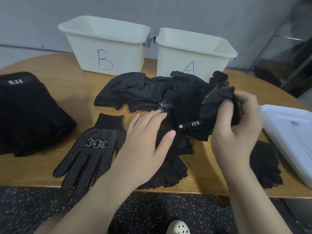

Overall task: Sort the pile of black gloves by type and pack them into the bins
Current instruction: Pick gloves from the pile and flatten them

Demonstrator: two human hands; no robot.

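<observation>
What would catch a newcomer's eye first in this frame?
First, the two cream plastic bins at the table's far edge, hand-lettered B and A. Next, the heap of black fabric gloves mid-table, where the right hand grips a dotted black glove and the left hand rests open on the heap. A white-dotted black knit glove lies flat at front left.

The table [50, 166] under my hands is matt wood with a visible grain. Both bins [108, 48] look like smooth cream plastic with a slight sheen. The gloves [135, 92] are soft matt black knit cloth; the flat one [91, 152] carries small raised white dots. The lid [290, 132] beside me is smooth white plastic.
</observation>
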